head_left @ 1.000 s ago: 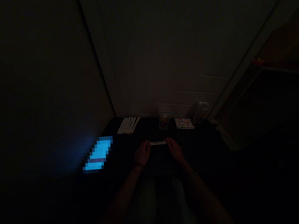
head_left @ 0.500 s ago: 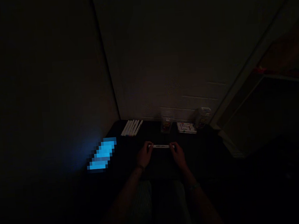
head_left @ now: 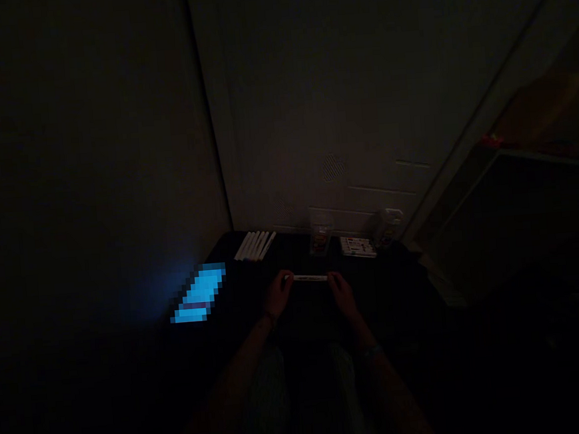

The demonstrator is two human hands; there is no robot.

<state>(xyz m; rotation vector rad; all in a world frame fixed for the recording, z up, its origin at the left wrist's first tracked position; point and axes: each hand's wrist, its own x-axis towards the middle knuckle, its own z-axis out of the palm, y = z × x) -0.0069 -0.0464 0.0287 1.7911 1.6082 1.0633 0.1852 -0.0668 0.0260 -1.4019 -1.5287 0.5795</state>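
A white marker (head_left: pixel 310 278) lies level between my two hands over the dark table. My left hand (head_left: pixel 278 294) pinches its left end, and my right hand (head_left: pixel 342 293) grips its right end. Dark print runs along the barrel, too dim to read. Beyond my left hand, several white markers (head_left: pixel 254 246) lie side by side in a slanted row. Past my right hand is a flat pack of markers (head_left: pixel 358 246). The scene is very dark, so fine finger detail is hard to make out.
A clear plastic container (head_left: pixel 320 236) stands near the wall, and another clear container (head_left: pixel 390 228) is at the back right. On the left glows a blurred blue screen (head_left: pixel 199 293). A wall (head_left: pixel 281 110) rises behind the dark table (head_left: pixel 390 289).
The marker's printed side has turned, so less of the print shows. Both hands keep hold of its ends, and the view has shifted slightly.
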